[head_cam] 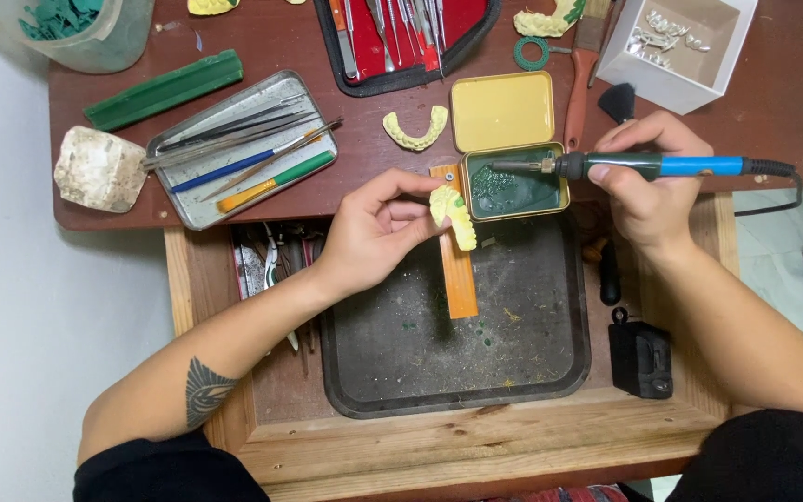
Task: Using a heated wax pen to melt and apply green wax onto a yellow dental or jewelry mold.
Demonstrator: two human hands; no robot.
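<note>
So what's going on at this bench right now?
A person's left hand pinches a small yellow dental cast over a dark metal tray. The right hand grips a blue-handled electric heating tool, its metal tip resting in green wax inside a small open yellow tin. A second yellow cast lies on the brown tabletop.

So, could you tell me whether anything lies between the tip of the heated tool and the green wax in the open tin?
Nothing visible does. The right hand holds the blue-handled tool with its tip right over the green wax in the tin. The left hand holds the yellow dental cast beside the tin, not in the path.
</note>
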